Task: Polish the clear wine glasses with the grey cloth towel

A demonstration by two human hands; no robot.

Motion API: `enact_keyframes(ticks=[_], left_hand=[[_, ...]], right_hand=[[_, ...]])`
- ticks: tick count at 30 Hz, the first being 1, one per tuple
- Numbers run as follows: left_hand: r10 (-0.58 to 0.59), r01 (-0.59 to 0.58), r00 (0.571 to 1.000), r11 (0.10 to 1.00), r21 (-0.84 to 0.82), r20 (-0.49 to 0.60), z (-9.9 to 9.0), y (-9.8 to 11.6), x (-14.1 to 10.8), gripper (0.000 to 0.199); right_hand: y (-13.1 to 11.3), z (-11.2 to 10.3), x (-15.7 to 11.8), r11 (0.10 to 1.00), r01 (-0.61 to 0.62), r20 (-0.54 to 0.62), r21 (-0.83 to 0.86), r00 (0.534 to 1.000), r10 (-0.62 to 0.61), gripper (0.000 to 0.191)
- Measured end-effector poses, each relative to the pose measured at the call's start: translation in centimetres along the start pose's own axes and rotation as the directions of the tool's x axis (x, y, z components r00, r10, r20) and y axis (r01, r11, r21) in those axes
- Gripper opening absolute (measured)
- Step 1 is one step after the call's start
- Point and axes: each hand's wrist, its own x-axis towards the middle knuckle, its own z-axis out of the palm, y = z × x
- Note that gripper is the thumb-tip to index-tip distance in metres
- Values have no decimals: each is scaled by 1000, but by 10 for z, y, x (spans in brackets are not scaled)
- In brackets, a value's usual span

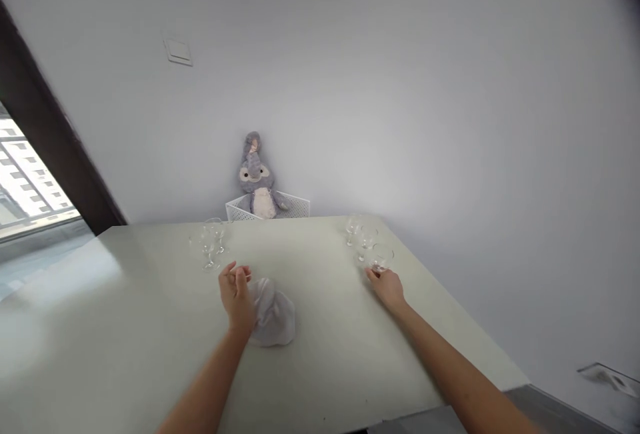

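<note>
1. Wall [450, 121]: pale, beyond the cloth [277, 321].
2. Table [320, 381]: pale top, under the cloth.
3. Toy [263, 202]: grey plush, sits in a white basket [301, 207] beyond the cloth.
4. Cloth: whitish, crumpled.
5. Left hand [236, 293]: at the cloth's left edge; contact unclear. Fingers loosely curled, thumb apart, nothing seen in grasp.
6. Right hand [387, 285]: well right of the cloth, fingers clamped low on a glass [383, 255].
7. Other glasses: clear, stemmed; some [208, 245] beyond-left of the cloth, others [353, 225] beyond-right, near the held one.
</note>
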Motion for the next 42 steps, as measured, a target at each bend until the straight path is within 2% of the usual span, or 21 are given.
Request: enact_keyframes(ticks=[3,6,13,16,18,21,23,24,25,26,27,29,31,32,33,34,35,37,38,42], left_hand=[[-76,74,995,996,-41,-71,-3,-9,8,34],[-115,106,984,992,-68,-137,-9,-17,17,34],[-181,150,943,980,-127,-279,-21,-20,36,30],[-232,185,922,967,-173,-309,-25,-19,42,28],[-302,235,896,945,-229,-326,-28,-19,46,28],[-393,296,856,905,-306,-335,-32,-23,52,26],[-440,331,838,880,-341,-323,-33,-26,57,24],[-463,348,832,865,-362,-306,-33,-28,58,24],[-483,363,828,849,-384,-284,-34,-30,60,24],[-499,375,827,834,-405,-259,-34,-31,61,25],[-511,386,827,819,-425,-233,-34,-33,61,25],[-531,403,827,789,-464,-183,-35,-35,61,28],[-552,423,824,751,-507,-131,-37,-37,62,31],[-563,434,820,728,-531,-100,-38,-37,62,33],[-576,448,815,700,-555,-68,-40,-38,63,35],[-591,466,806,669,-579,-34,-41,-39,64,37],[-606,484,795,635,-602,0,-42,-39,66,39],[-633,516,772,568,-641,59,-43,-39,72,42],[-641,524,763,541,-657,81,-43,-38,75,43],[-634,518,760,460,-722,142,-40,-34,94,43]], right_hand=[[14,0,9,999,-42,-6,-24,999,42,41],[14,2,16,999,-44,-1,-29,999,44,42],[5,9,28,1000,18,5,-10,1000,-18,43],[9,9,28,998,64,10,-4,998,-64,35],[14,7,22,996,83,-9,17,997,-82,27],[15,4,-2,993,86,-113,84,991,-76,24],[4,3,-27,981,151,-148,125,980,-132,25],[-6,2,-42,965,222,-133,138,970,-204,25],[-20,1,-57,934,323,-111,155,945,-308,24],[-36,0,-72,879,443,-82,176,896,-436,22],[-54,0,-87,792,578,-59,196,813,-579,21],[-92,3,-113,536,814,-49,224,558,-828,18],[-126,11,-133,302,934,-44,190,315,-948,16],[-140,19,-140,234,960,-27,155,241,-970,16],[-152,28,-144,205,972,-4,114,207,-978,18],[-161,38,-147,208,975,23,72,207,-978,24],[-168,49,-149,231,972,44,33,230,-972,33],[-174,69,-148,296,955,80,-24,297,-952,50],[-174,77,-147,320,946,93,-42,323,-942,53],[-163,89,-140,401,915,121,-50,404,-907,24]])
